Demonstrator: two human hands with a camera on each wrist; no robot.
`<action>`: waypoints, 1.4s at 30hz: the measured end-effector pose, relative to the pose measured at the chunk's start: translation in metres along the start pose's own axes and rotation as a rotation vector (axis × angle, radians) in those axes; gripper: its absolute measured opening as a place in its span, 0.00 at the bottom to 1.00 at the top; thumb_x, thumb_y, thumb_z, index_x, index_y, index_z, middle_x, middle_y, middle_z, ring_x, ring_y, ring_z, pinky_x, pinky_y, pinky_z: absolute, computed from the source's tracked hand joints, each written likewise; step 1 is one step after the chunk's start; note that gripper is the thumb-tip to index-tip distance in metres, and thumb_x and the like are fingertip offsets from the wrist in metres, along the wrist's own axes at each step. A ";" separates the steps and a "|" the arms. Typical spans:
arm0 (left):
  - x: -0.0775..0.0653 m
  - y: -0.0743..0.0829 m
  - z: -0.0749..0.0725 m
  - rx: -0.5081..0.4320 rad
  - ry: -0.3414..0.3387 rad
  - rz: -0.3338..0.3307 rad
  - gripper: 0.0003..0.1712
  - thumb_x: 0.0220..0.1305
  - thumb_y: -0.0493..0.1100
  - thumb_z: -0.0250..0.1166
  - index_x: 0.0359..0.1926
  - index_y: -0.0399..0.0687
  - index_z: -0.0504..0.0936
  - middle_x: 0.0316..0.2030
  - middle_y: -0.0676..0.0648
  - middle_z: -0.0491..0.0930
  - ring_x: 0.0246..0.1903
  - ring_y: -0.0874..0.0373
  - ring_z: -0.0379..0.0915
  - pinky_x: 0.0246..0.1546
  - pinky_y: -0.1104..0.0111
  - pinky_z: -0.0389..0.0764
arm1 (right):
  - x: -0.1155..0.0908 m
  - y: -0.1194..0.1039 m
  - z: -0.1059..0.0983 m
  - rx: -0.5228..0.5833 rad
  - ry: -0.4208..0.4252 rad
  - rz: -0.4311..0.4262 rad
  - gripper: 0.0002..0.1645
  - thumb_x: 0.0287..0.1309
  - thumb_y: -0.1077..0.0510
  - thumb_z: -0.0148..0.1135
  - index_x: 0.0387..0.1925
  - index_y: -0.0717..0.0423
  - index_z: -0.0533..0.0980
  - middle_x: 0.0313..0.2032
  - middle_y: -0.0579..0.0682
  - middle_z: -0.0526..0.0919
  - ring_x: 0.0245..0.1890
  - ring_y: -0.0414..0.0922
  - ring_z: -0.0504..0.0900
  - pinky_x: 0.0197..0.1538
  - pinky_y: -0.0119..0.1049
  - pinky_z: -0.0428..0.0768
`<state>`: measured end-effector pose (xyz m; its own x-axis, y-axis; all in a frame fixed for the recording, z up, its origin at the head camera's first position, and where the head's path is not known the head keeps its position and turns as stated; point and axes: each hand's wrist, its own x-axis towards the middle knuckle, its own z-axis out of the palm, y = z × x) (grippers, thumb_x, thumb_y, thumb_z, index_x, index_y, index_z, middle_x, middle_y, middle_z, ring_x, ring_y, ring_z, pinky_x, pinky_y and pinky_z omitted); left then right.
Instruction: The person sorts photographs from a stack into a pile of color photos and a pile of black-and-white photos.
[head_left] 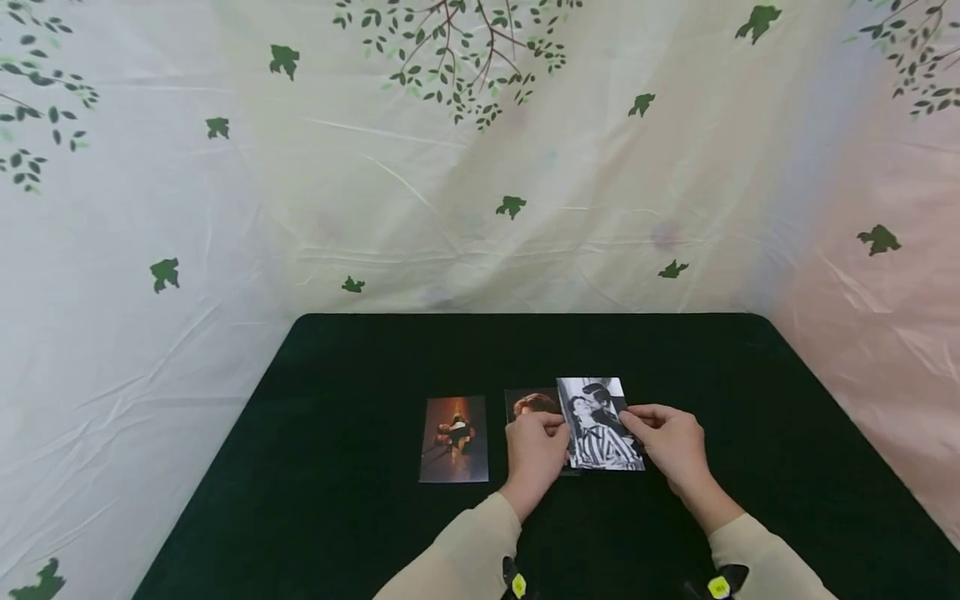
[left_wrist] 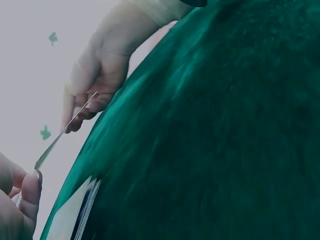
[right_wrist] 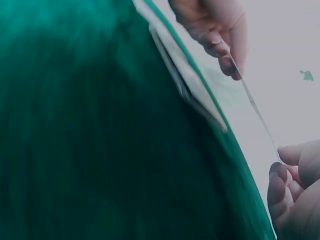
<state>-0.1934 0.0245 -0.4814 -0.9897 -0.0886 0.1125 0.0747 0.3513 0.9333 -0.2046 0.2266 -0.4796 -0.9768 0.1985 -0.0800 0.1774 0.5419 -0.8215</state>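
Note:
A black-and-white photo card (head_left: 597, 429) showing two people is held up above the table between both hands. My left hand (head_left: 534, 454) pinches its left edge, and my right hand (head_left: 672, 443) grips the right edge with thumb and fingers. From the side, the left wrist view shows the card (left_wrist: 52, 145) as a thin line between the hands. Partly hidden behind it and the left hand is a dark photo card (head_left: 525, 402). Further left lies another photo card (head_left: 453, 440), with a figure in warm light.
Dark green cloth covers the table (head_left: 337, 517), whose far edge meets a pale curtain (head_left: 420, 208) printed with leaves and branches. In the right wrist view, a pale-topped stack (right_wrist: 187, 75) lies on the green cloth.

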 end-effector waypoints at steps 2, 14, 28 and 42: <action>-0.002 0.006 0.014 0.003 -0.028 0.006 0.05 0.59 0.37 0.67 0.35 0.42 0.88 0.20 0.57 0.82 0.14 0.71 0.73 0.17 0.75 0.74 | 0.001 0.009 -0.013 -0.047 0.004 -0.013 0.29 0.59 0.37 0.61 0.51 0.54 0.79 0.43 0.54 0.81 0.37 0.47 0.78 0.33 0.35 0.77; -0.006 0.016 0.064 0.206 -0.150 0.067 0.07 0.59 0.37 0.66 0.26 0.43 0.86 0.12 0.59 0.70 0.13 0.67 0.66 0.15 0.73 0.66 | 0.011 0.047 -0.045 -0.206 0.031 -0.082 0.28 0.59 0.40 0.62 0.48 0.59 0.81 0.42 0.58 0.83 0.35 0.47 0.78 0.31 0.34 0.76; -0.003 0.013 0.064 0.445 -0.190 0.135 0.22 0.59 0.38 0.65 0.09 0.49 0.72 0.08 0.55 0.64 0.11 0.63 0.61 0.12 0.69 0.59 | 0.015 0.053 -0.040 -0.187 -0.053 -0.045 0.26 0.57 0.43 0.66 0.46 0.59 0.80 0.41 0.57 0.82 0.35 0.47 0.78 0.32 0.37 0.75; 0.001 0.011 0.058 0.425 -0.167 0.157 0.19 0.58 0.37 0.67 0.11 0.48 0.77 0.09 0.55 0.66 0.13 0.65 0.63 0.14 0.70 0.61 | 0.019 0.053 -0.043 0.000 -0.150 0.074 0.28 0.58 0.41 0.64 0.51 0.56 0.79 0.53 0.59 0.77 0.48 0.50 0.76 0.40 0.37 0.76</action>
<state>-0.2007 0.0819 -0.4910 -0.9791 0.1345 0.1527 0.2029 0.7011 0.6836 -0.2091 0.2940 -0.5004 -0.9681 0.1136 -0.2232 0.2491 0.5302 -0.8104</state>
